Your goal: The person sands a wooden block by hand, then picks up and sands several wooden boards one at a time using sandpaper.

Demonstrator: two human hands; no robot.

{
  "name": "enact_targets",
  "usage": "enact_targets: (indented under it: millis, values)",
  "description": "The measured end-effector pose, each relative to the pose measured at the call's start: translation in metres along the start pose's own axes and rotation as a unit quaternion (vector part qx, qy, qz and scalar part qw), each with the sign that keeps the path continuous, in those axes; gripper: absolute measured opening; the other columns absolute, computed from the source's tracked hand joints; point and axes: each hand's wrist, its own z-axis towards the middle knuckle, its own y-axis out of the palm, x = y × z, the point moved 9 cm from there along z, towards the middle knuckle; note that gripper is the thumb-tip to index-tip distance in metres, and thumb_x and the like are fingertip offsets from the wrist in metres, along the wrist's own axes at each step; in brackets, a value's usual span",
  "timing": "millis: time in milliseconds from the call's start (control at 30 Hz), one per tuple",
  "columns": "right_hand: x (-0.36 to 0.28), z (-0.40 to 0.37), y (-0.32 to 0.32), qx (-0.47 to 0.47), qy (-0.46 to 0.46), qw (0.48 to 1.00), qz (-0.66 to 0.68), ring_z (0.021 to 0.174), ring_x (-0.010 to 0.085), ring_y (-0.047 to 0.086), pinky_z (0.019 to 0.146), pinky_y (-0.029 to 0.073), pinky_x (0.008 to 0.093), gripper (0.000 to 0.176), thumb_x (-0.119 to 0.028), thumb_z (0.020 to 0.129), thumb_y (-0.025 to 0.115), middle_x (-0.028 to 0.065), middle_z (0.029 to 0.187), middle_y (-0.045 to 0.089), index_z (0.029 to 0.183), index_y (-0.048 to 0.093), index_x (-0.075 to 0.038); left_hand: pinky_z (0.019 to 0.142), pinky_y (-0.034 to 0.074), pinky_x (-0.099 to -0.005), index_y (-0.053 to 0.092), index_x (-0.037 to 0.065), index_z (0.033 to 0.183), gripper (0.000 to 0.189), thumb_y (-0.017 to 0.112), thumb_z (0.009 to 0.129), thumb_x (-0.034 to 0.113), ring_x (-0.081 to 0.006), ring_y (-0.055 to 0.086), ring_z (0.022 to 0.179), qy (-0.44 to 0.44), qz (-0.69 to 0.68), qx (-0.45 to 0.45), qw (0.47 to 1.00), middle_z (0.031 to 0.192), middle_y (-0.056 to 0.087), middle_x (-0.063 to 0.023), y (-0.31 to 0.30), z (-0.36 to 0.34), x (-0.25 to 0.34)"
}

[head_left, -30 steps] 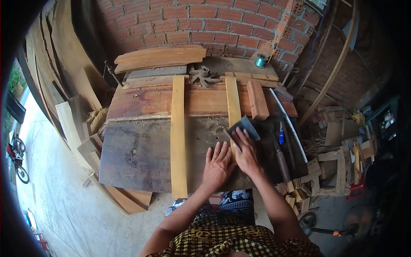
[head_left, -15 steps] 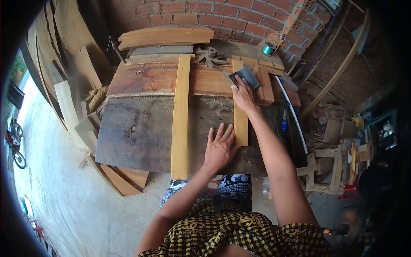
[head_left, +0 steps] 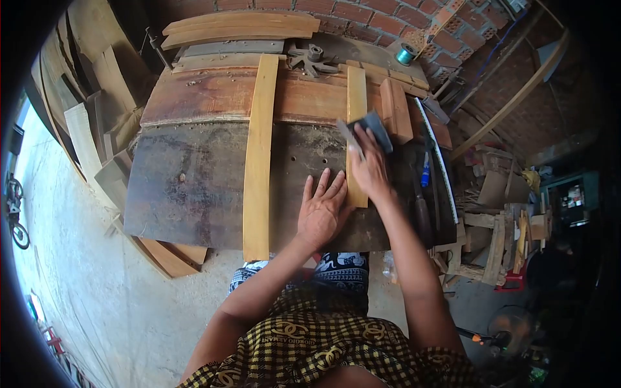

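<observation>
A short yellowish wooden strip (head_left: 356, 90) lies lengthwise on the dark workbench board (head_left: 194, 187). My right hand (head_left: 369, 171) is closed on a folded sheet of dark sandpaper (head_left: 378, 128), pressed over the strip's middle and slightly blurred. Flat on the board, fingers spread, my left hand (head_left: 320, 210) rests against the strip's left edge near its lower end; its thumb reaches toward the strip. A longer wooden strip (head_left: 259, 161) lies to the left, its near end jutting past the board's front edge.
Right of the short strip are a reddish wood block (head_left: 395, 110), a blue-handled tool (head_left: 425, 171) and a long white-edged ruler (head_left: 440, 161). Behind sit a star-shaped metal piece (head_left: 312, 60), a wire spool (head_left: 405, 54) and planks (head_left: 239, 29). Boards (head_left: 84, 139) lean at left.
My right hand has drawn the sandpaper along the short strip toward me. My left hand stays by the strip's lower end. The whole view has shifted slightly.
</observation>
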Motion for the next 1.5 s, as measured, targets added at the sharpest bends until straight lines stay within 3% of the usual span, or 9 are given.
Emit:
enact_targets:
  millis: [200,500,700,833,1100,1267,1300,1400,1500]
  values:
    - [0.013,0.086,0.021,0.001,0.038,0.999,-0.030,0.136,0.0406,0.042,0.113,0.036,0.0449,0.038,-0.024,0.100,0.049,0.0171,0.144,0.052,0.128,0.063,-0.003,0.121,0.014,-0.0525,0.050,0.007,0.143,0.061,0.058,0.094,0.043,-0.0299,0.030,0.147,0.004,0.013,0.026,1.000,0.153,0.044,-0.0070,-0.001,-0.003,0.000]
    - [-0.032,-0.136,-0.033,-0.024,0.065,0.997,0.039,0.139,0.0387,0.039,0.114,0.034,0.0437,0.040,-0.014,0.099,0.053,0.0150,0.150,0.046,0.137,0.055,-0.003,0.120,0.013,-0.0555,0.048,0.010,0.145,0.063,0.060,0.092,0.041,-0.0294,0.028,0.148,-0.007,0.027,0.007,1.000,0.155,0.041,-0.0058,0.000,-0.001,0.000]
    - [-0.045,-0.151,-0.031,-0.017,0.044,0.999,-0.019,0.138,0.0391,0.040,0.113,0.035,0.0464,0.046,-0.009,0.092,0.060,0.0148,0.150,0.045,0.137,0.054,-0.001,0.118,0.015,-0.0592,0.045,0.016,0.147,0.060,0.060,0.092,0.031,-0.0321,0.033,0.146,-0.079,-0.094,-0.097,0.988,0.154,0.042,-0.0072,-0.011,0.022,-0.026]
    - [-0.049,-0.151,-0.032,-0.005,0.041,0.999,-0.028,0.136,0.0403,0.042,0.111,0.037,0.0455,0.041,-0.008,0.092,0.058,0.0159,0.148,0.047,0.133,0.057,0.001,0.117,0.016,-0.0625,0.045,0.031,0.148,0.060,0.056,0.091,0.018,-0.0310,0.034,0.146,0.040,0.164,0.001,0.986,0.155,0.040,-0.0074,-0.029,0.060,-0.007]
    - [-0.043,-0.154,-0.032,-0.013,0.048,0.999,-0.015,0.138,0.0396,0.039,0.112,0.036,0.0464,0.046,-0.010,0.091,0.061,0.0164,0.148,0.046,0.135,0.054,0.001,0.118,0.011,-0.0638,0.050,0.037,0.144,0.060,0.057,0.088,0.015,-0.0347,0.027,0.148,0.053,0.189,-0.031,0.980,0.158,0.035,-0.0107,-0.009,0.053,0.000]
    - [-0.038,-0.156,-0.036,0.017,0.032,0.999,0.004,0.134,0.0406,0.045,0.110,0.039,0.0455,0.047,-0.018,0.094,0.061,0.0201,0.140,0.052,0.136,0.053,0.002,0.105,0.041,-0.0503,0.058,0.016,0.134,0.043,0.059,0.093,0.029,-0.0382,0.048,0.130,0.060,-0.048,-0.078,0.994,0.144,0.047,-0.0153,0.009,0.062,-0.021]
    - [-0.017,-0.162,-0.035,0.022,0.131,0.982,0.132,0.129,0.0402,0.050,0.107,0.041,0.0442,0.046,-0.023,0.097,0.059,0.0219,0.136,0.055,0.134,0.054,0.003,0.105,0.041,-0.0503,0.058,0.016,0.134,0.043,0.059,0.093,0.029,-0.0382,0.048,0.130,0.063,-0.045,-0.075,0.994,0.144,0.047,-0.0153,0.004,0.063,-0.012]
    - [0.016,-0.178,-0.029,0.064,0.253,0.917,0.301,0.120,0.0376,0.058,0.101,0.045,0.0417,0.047,-0.031,0.101,0.056,0.0237,0.128,0.060,0.131,0.055,0.004,0.092,0.051,-0.0459,0.047,0.009,0.140,0.078,0.075,0.079,0.049,-0.0397,0.056,0.115,-0.075,-0.038,0.009,0.996,0.118,0.052,-0.0211,-0.007,0.066,0.002]
    - [0.028,-0.186,-0.033,0.109,0.296,0.874,0.369,0.116,0.0295,0.060,0.097,0.046,0.0383,0.051,-0.039,0.103,0.053,0.0201,0.124,0.063,0.128,0.057,0.004,0.092,0.052,-0.0451,0.036,0.008,0.147,0.087,0.075,0.079,0.047,-0.0398,0.056,0.115,-0.135,-0.025,0.004,0.991,0.120,0.049,-0.0218,0.004,0.068,0.008]
